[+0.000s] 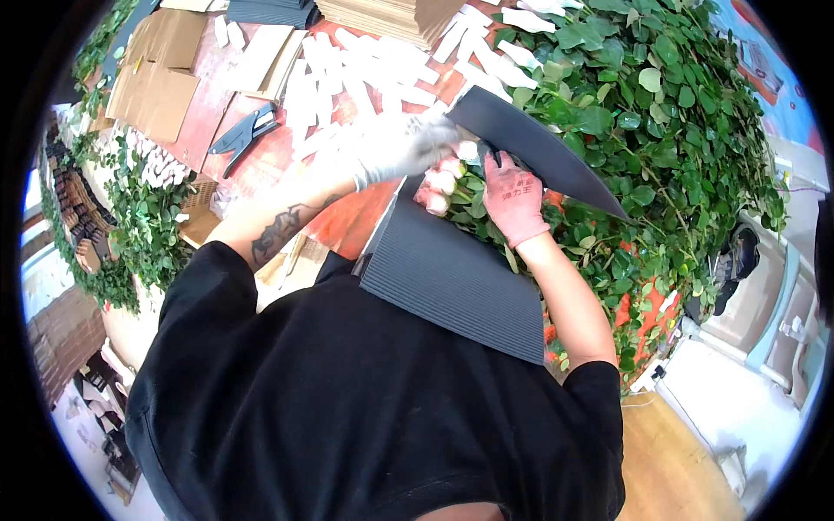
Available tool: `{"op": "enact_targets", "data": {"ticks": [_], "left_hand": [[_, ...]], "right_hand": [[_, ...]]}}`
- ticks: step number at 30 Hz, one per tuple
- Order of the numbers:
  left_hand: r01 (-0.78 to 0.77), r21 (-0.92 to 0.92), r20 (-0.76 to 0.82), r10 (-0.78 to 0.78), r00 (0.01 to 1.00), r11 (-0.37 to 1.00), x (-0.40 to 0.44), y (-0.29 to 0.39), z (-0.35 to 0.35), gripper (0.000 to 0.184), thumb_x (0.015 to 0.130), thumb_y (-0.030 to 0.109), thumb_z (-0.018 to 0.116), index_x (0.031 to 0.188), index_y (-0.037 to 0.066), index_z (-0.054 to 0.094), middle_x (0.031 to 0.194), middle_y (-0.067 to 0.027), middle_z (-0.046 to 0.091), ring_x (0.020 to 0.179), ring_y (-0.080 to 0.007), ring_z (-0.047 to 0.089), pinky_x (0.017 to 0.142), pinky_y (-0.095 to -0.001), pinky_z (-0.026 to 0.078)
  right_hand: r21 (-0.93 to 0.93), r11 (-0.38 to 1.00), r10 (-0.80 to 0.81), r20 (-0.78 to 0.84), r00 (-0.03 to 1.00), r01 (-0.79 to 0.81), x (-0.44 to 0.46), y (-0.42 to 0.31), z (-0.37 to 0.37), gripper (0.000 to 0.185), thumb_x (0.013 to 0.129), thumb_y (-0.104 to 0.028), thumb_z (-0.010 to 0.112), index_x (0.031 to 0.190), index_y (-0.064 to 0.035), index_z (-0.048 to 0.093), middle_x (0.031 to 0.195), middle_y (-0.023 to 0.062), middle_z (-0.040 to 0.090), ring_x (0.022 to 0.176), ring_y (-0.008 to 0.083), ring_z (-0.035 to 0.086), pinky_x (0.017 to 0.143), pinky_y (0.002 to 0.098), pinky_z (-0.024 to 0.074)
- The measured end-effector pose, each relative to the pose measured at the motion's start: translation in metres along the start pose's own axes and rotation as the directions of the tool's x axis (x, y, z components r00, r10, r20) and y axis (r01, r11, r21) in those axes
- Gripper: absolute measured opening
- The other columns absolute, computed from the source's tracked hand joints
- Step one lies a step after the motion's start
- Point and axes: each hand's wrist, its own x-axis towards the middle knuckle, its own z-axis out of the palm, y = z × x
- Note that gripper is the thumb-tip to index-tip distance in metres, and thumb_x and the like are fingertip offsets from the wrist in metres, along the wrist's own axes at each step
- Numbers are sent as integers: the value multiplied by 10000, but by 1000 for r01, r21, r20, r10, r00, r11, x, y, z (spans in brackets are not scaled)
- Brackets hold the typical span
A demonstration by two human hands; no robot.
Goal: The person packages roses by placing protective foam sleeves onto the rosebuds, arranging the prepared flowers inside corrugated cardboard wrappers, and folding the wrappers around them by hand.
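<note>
A black corrugated sheet lies against my torso, and its far flap stands raised and curved. Between the two parts rest pale pink roses with green leaves. My left hand, in a white-grey glove, is at the rose heads beside the end of the raised flap. Motion smears its fingers, so their grip is unclear. My right hand wears a pink glove with dark lettering. Its fingers stretch over the leafy stems just right of the blooms, below the flap.
White sleeve-like pieces are scattered over the red table. A plier-type stapler lies at left, near cardboard sheets. A cardboard stack stands at the back. Dense leafy stems are heaped at right; a chair stands beyond.
</note>
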Motion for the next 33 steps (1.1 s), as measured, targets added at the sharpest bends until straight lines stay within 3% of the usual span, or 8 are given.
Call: {"op": "enact_targets", "data": {"ticks": [6,9,11,18,24,28,30,33], "left_hand": [[36,101,34,-39,999,994,19,-28,32,259,888,251,528,1098,121,606,1023,-100,598,858,-295,626,739,-396,500],[-68,117,45,63,997,991,20,-18,9,327,863,234,546,1187,226,586,998,-92,615,873,-266,625,742,-389,495],[-106,10,41,106,994,994,17,-12,0,223,867,270,559,1015,116,624,974,-106,596,817,-293,623,694,-398,496],[-260,35,-127,262,957,965,20,-33,24,213,849,257,590,979,94,629,874,-93,606,772,-285,612,689,-379,491],[-241,-23,-208,232,950,970,13,-47,17,164,826,205,624,902,62,647,772,-103,598,765,-284,606,685,-379,482],[-123,-48,-138,116,984,991,-11,-65,-1,148,817,152,627,896,28,639,792,-110,606,762,-282,607,688,-372,480],[56,-5,-393,-53,918,998,-23,-79,-22,161,817,106,601,949,21,638,820,-106,622,774,-264,614,712,-355,485],[207,126,-339,-154,928,970,-37,-70,-40,218,812,61,562,1015,24,631,884,-113,647,804,-244,628,748,-337,493]], "right_hand": [[46,999,27,4,1000,-28,1,1,5,353,701,-122,603,1048,-61,582,974,142,624,754,287,643,652,390,519],[78,997,-8,-46,999,12,0,5,7,336,699,-121,607,1026,-51,574,915,136,619,766,293,638,673,391,515],[74,997,-7,-37,999,10,1,6,9,342,700,-123,609,1031,-46,570,909,136,620,777,293,635,683,391,512],[55,998,-30,-186,982,41,3,7,16,346,744,-107,560,1084,-42,572,867,131,643,788,280,648,724,382,507],[62,998,19,-59,998,-15,1,8,15,422,735,-158,619,1131,-28,554,932,140,636,827,288,638,719,390,507],[109,994,21,-89,996,-11,1,8,18,448,727,-158,623,1153,-34,556,967,145,628,817,282,641,719,390,507],[64,998,-23,-90,996,29,0,9,20,466,728,-156,608,1180,-60,555,1011,150,618,795,279,646,694,388,512],[73,997,25,7,1000,-25,3,3,11,471,733,-148,580,1199,-86,559,1051,147,607,778,276,650,661,390,519]]}}
